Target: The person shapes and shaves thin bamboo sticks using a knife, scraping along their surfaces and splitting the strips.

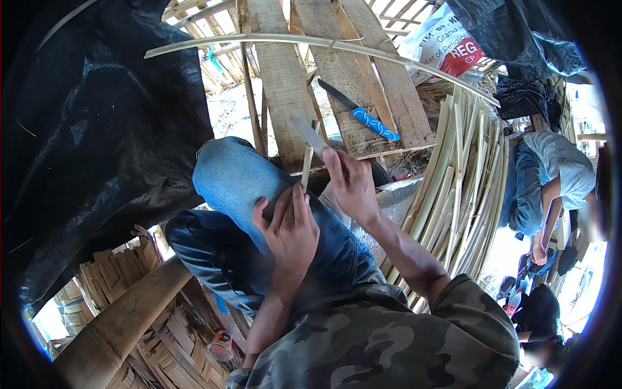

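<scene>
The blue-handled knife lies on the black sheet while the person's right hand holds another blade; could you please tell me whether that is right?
Not quite: in the head view, the blue-handled knife lies on the wooden planks instead. The right hand does hold another blade.

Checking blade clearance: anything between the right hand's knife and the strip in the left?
Nothing visible. The knife in the right hand crosses in front of the strip gripped by the left hand; contact is unclear. The blue-handled knife lies beyond, on the planks.
</scene>
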Demonstrator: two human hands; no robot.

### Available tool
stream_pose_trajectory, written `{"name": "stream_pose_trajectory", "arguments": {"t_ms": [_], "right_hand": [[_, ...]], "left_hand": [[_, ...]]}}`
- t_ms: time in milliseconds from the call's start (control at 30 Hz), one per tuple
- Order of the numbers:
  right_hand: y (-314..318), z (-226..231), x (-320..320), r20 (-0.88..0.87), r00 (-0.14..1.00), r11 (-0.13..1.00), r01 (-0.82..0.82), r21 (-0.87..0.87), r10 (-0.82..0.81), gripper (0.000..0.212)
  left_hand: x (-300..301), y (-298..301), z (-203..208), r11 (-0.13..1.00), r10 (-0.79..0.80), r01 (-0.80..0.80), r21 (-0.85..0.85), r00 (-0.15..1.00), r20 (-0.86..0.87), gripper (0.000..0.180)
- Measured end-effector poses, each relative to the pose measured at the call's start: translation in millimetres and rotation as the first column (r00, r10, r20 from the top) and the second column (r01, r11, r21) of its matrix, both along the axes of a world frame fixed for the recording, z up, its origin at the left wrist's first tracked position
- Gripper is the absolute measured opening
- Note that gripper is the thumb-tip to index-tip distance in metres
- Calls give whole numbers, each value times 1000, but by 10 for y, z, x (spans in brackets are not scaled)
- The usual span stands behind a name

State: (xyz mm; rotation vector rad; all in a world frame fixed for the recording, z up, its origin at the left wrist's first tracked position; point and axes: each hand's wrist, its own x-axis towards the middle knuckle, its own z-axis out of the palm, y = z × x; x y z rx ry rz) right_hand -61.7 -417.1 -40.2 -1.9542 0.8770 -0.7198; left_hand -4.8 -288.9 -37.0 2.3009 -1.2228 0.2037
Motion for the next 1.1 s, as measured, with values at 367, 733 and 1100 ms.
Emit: {"name": "stream_pose_trajectory", "arguments": {"t_ms": [367,733,1100], "right_hand": [[-407,212,150,-50,997,996,62,57,-59,49],[-426,224,331,-65,998,999,27,43,-24,52],[-499,204,251,-24,996,929,91,358,-88,54]], "left_hand": [[-2,-11,-4,1000,3,-2,-22,1000,23,18],[9,-5,-6,1000,8,-8,-28,1000,12,19],[10,-14,-6,999,-3,4,-36,1000,17,18]]}}
